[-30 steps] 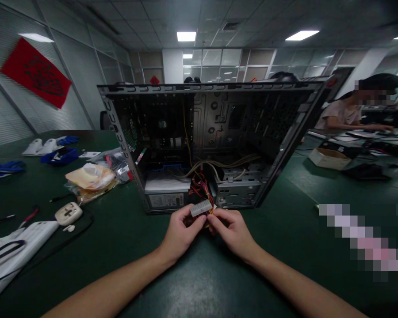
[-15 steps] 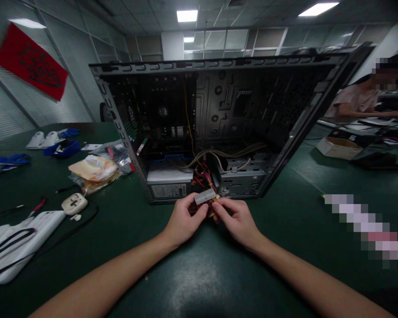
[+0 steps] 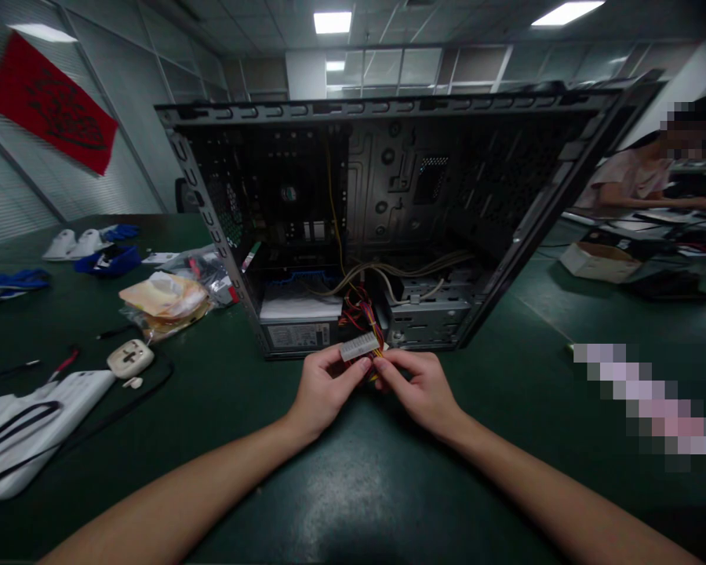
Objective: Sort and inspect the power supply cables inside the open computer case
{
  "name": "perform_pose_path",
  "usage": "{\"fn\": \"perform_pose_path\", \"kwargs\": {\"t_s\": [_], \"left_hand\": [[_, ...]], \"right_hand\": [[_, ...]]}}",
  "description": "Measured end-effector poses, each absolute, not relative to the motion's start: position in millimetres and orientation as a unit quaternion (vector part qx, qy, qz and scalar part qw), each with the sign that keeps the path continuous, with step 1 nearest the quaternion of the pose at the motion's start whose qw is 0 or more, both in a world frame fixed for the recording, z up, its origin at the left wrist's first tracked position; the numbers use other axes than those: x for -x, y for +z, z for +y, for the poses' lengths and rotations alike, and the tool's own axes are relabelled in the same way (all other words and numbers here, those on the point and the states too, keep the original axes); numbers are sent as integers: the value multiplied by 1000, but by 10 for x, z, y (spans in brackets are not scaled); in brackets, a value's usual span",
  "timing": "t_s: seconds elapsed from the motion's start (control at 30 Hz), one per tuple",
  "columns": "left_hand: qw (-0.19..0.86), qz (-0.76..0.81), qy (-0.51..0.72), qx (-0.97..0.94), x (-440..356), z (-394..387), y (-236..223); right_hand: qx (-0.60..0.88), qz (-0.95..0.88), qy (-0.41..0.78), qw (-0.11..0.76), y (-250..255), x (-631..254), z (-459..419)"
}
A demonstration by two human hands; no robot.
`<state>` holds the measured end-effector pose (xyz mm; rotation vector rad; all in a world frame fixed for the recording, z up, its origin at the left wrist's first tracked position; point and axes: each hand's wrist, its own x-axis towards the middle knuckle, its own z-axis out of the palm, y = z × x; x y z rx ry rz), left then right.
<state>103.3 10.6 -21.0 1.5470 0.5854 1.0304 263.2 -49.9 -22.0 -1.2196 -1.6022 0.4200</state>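
Note:
An open computer case (image 3: 388, 106) stands upright on the green table, its inside facing me. In front of its lower edge, my left hand (image 3: 328, 390) is closed on a white multi-pin power connector (image 3: 358, 346). Coloured cables (image 3: 369, 314) run from the connector back into the case. My right hand (image 3: 419, 386) pinches the cables just beside the connector, its fingertips nearly touching those of my left. Behind my hands sit the power supply (image 3: 297, 336) at lower left and a metal drive cage (image 3: 429, 326) at lower right. The far side of the connector is hidden.
To the left lie a plastic bag of parts (image 3: 165, 302), a cream-coloured small case (image 3: 130, 359), a white tablet-like slab (image 3: 64, 424) with black cables, and blue-and-white gloves (image 3: 12, 284). At the right are an open box (image 3: 600, 263) and a person (image 3: 635, 180) at work.
The connector has shifted slightly left and tilted a little in my fingers. Both hands keep their grip, and the view has moved slightly.

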Motion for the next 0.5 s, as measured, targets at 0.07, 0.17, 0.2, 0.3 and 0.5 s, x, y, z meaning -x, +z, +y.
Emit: {"fn": "perform_pose_path", "kwargs": {"t_s": [0.07,0.17,0.2,0.3,0.5], "left_hand": [[563,251,433,-658,-1033,106,-198],[562,255,432,-658,-1034,104,-194],[558,256,433,-660,-1035,104,-198],[545,253,434,-671,-1038,103,-220],[544,244,415,-687,-1037,125,-282]], "right_hand": [[504,-660,200,519,-227,-2632,-497],[509,-657,213,514,-241,-2626,-492],[511,-659,209,510,-245,-2624,-491],[512,-664,196,508,-251,-2618,-488],[503,-661,197,521,-268,-2640,-476]]}}
